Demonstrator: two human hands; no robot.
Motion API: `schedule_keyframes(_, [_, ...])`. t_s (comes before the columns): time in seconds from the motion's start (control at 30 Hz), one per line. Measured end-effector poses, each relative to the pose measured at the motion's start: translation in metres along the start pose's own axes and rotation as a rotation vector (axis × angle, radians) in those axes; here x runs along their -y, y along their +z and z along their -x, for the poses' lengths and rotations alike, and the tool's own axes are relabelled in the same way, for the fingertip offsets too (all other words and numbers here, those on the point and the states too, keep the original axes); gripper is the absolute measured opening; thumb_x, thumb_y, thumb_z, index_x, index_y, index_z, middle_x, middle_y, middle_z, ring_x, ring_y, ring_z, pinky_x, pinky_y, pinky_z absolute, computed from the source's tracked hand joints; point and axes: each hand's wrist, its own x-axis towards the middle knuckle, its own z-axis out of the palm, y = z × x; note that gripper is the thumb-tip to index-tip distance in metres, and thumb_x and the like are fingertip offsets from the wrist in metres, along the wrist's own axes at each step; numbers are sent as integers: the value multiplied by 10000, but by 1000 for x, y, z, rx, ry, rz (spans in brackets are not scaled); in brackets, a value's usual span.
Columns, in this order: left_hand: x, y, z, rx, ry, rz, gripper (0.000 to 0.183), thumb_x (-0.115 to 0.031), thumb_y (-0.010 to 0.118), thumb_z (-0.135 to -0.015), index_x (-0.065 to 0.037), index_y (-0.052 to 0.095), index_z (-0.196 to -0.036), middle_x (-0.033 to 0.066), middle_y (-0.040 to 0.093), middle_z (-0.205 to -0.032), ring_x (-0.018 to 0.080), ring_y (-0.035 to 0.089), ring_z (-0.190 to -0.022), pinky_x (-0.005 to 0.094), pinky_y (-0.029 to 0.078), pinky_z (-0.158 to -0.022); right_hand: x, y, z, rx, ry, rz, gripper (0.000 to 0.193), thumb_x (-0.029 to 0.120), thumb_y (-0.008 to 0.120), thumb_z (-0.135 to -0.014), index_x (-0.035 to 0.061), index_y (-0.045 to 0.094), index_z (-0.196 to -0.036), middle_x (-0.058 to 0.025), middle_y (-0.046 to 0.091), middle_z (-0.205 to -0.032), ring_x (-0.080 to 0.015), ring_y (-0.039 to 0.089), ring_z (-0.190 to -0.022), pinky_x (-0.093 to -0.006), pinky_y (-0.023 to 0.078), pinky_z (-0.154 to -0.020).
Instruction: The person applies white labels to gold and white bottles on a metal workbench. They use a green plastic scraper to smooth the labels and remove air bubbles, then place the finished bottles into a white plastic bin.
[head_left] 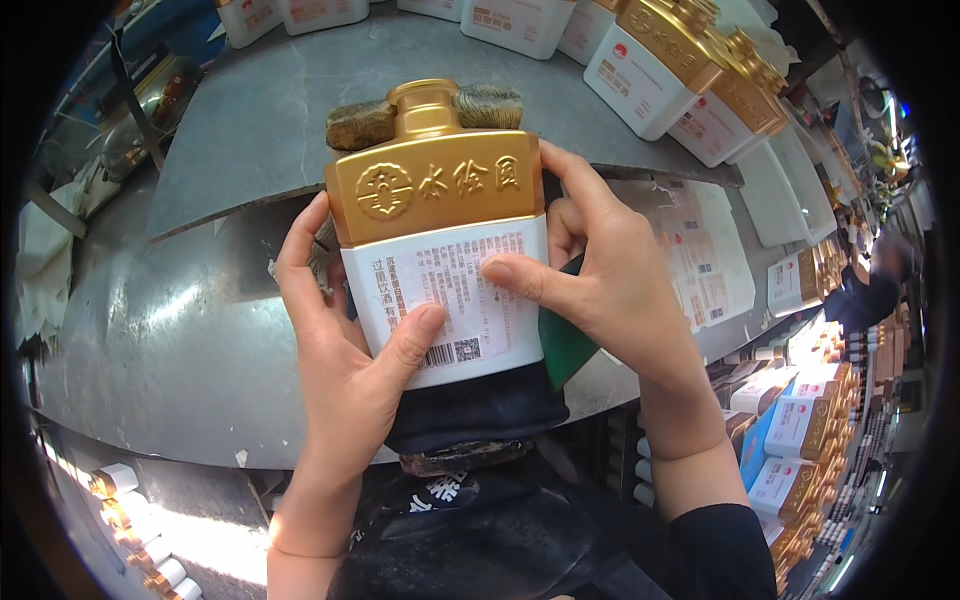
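In front of me is a flat-sided bottle [435, 215] with a gold shoulder and neck, an embossed emblem, and a white lower body. Its neck rests against a worn roll-shaped support [490, 106], and its base meets a dark cloth-covered pad [475, 405]. My left hand [345, 335] wraps the left side, thumb pressed on the printed film label [455, 300]. From the right side my right hand [590, 265] grips the bottle, its thumb flat on the label's upper part. A green piece [565, 345] shows behind the bottle by my right hand.
A grey metal table [200, 300] carries a raised board [270, 120]. More gold and white bottles [650, 75] stand along the back right. Printed label sheets [700, 250] lie right, near a white tray [785, 190]. Rows of bottles [785, 485] fill the lower right; another person [880, 285] is beyond.
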Motion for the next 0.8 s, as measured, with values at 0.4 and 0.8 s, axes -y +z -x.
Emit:
schedule_keyframes(0.4, [0,-2,2,32,6,28,893,-143,733,-834,-39,137,-1490,155,332,-1409,250,414,-1248,412,361,-1073,0,-2,1,25,29,-36,804,262,799,-760,-45,421,-1400,5,493,-653,-66,473,-626,-212,389,-603])
schedule_keyframes(0.8, [-2,-17,-3,68,67,-19,694,-121,663,-900,-2,256,-1450,139,299,-1434,262,389,-1297,389,468,-1010,0,-5,7,84,40,-63,880,172,827,-721,-45,364,-1437,13,497,-706,-56,470,-659,-198,400,-634])
